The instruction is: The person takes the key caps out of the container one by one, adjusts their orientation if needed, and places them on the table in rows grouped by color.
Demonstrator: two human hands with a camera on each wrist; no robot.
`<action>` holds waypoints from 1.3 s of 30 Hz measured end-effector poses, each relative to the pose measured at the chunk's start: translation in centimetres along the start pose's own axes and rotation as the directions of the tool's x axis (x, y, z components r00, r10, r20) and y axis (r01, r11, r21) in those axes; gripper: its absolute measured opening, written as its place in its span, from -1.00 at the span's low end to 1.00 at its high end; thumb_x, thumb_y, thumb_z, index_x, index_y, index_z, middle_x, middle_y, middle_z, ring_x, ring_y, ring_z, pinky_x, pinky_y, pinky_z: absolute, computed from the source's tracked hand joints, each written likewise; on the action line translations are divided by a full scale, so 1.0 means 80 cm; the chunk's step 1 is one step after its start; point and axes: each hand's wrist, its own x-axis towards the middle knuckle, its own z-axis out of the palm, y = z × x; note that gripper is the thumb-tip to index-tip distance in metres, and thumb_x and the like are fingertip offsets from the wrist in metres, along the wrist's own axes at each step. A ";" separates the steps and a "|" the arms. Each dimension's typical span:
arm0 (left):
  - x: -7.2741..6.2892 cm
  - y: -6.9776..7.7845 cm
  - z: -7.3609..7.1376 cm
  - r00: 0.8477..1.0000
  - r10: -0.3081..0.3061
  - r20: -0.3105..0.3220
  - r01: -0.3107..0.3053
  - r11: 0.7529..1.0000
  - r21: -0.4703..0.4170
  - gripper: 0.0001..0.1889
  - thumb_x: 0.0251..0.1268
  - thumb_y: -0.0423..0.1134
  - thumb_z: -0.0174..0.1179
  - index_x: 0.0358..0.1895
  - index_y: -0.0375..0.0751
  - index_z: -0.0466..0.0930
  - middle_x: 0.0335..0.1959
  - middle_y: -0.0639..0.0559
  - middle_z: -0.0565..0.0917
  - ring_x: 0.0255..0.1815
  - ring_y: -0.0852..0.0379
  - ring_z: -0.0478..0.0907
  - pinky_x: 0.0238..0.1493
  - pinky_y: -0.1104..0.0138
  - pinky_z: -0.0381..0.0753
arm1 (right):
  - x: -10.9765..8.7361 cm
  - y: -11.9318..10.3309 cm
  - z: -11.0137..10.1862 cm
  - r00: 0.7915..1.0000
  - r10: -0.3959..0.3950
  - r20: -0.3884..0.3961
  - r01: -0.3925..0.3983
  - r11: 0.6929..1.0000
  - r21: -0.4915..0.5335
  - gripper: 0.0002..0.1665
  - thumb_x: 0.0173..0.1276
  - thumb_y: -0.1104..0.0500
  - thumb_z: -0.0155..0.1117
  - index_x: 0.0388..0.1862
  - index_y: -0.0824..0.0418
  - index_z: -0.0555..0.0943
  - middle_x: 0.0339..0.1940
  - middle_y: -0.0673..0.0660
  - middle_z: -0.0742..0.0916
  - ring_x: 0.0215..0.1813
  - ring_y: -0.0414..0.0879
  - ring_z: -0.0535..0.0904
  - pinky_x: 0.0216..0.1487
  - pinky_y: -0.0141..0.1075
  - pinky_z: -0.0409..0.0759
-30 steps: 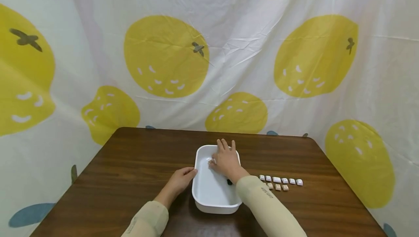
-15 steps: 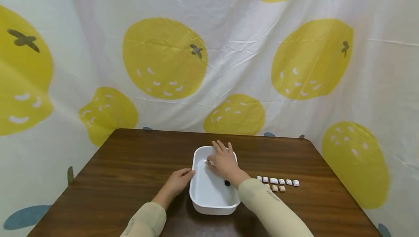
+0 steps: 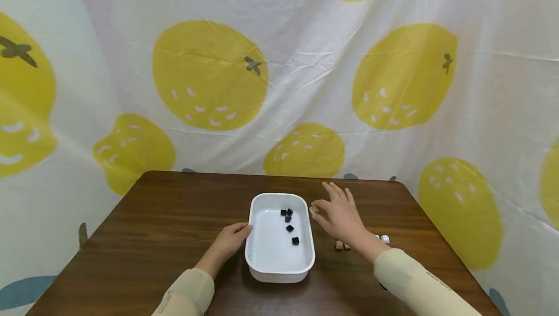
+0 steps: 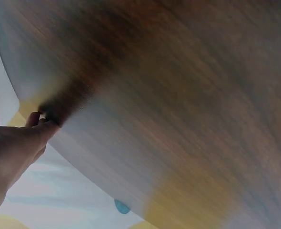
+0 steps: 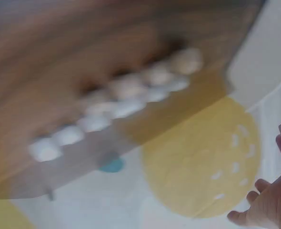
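Note:
A white rectangular tray (image 3: 279, 260) stands on the table, with several black keycaps (image 3: 290, 228) lying inside along its right half. My left hand (image 3: 228, 241) holds the tray's left rim, thumb on the edge; the other fingers are partly hidden. Just outside the right rim, my right hand (image 3: 342, 215) pinches a beige keycap (image 3: 314, 209) between thumb and forefinger, its other fingers spread. Below that wrist lie beige keycaps (image 3: 338, 245) and white keycaps (image 3: 385, 239), partly covered by the forearm. The right wrist view shows the white row (image 5: 95, 122) blurred.
The dark wooden table (image 3: 174, 219) has rounded far corners and carries the tray near its middle. Behind it hangs a white cloth (image 3: 301, 88) printed with yellow lemons. A small dark thing (image 3: 383, 287) shows at the edge of the right sleeve.
My right hand has lifted out of the tray and moved right over its rim, carrying the beige keycap. The black keycaps it covered now show. The left hand stays at the rim.

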 end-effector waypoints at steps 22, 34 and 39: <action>0.003 -0.006 -0.011 1.000 -0.023 -0.019 0.023 0.999 0.025 -0.60 0.52 -0.15 0.05 0.14 -0.44 0.59 0.10 -0.31 0.62 0.19 -0.25 0.48 0.25 -0.09 0.41 | -0.122 0.019 0.029 0.970 -0.221 0.095 0.229 0.971 -0.071 -0.62 0.03 -0.11 0.57 -0.21 0.02 0.74 0.24 0.32 0.58 0.33 0.31 0.40 0.23 0.39 0.25; 0.002 -0.004 -0.013 0.999 -0.032 -0.015 0.032 0.999 0.040 -0.59 0.52 -0.13 0.04 0.15 -0.43 0.59 0.12 -0.32 0.61 0.21 -0.27 0.46 0.25 -0.11 0.39 | -0.126 0.015 0.032 0.946 -0.302 0.116 0.307 0.951 -0.035 -0.83 0.35 -0.02 0.33 -0.28 -0.01 0.79 0.24 0.27 0.59 0.34 0.27 0.41 0.20 0.36 0.30; 0.002 -0.003 -0.013 0.999 -0.036 -0.013 0.036 0.998 0.045 -0.58 0.52 -0.12 0.05 0.15 -0.42 0.59 0.13 -0.31 0.61 0.22 -0.26 0.46 0.26 -0.10 0.39 | -0.124 0.016 0.030 0.948 -0.308 0.075 0.314 0.945 -0.087 -0.80 0.33 0.03 0.35 -0.17 0.07 0.78 0.21 0.29 0.61 0.29 0.26 0.46 0.15 0.29 0.37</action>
